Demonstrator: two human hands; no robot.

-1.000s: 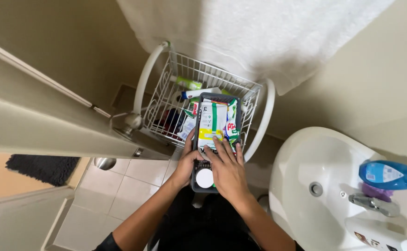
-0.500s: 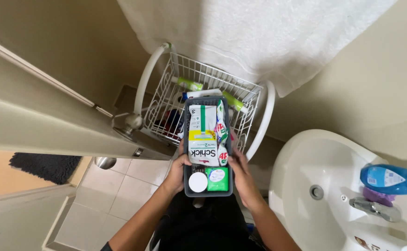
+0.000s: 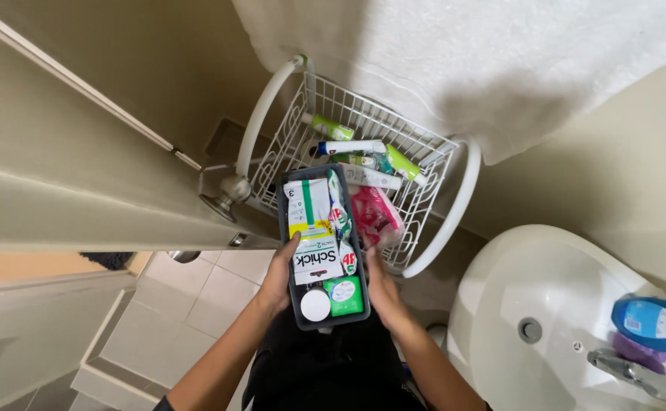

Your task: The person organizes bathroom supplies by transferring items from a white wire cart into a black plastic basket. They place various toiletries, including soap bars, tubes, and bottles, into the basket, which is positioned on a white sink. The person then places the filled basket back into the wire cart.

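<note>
Both hands grip a dark rectangular tray [image 3: 290, 251] by its long sides; the left hand [image 3: 278, 275] has its thumb hooked over the rim, the right hand [image 3: 379, 283] presses flat, its fingers mostly hidden beneath; packets and a white round lid [image 3: 315, 305] fill the tray; beyond the fingertips sits a white wire basket [image 3: 432, 164], tubes half hidden inside; a towel [image 3: 462, 53] overhangs it; the sink [image 3: 553, 304] crowds the right fingers, the door [image 3: 82, 160] the left.

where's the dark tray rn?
Head view, centre: the dark tray sits between the left hand and right hand, over the near edge of the white wire basket.
</note>
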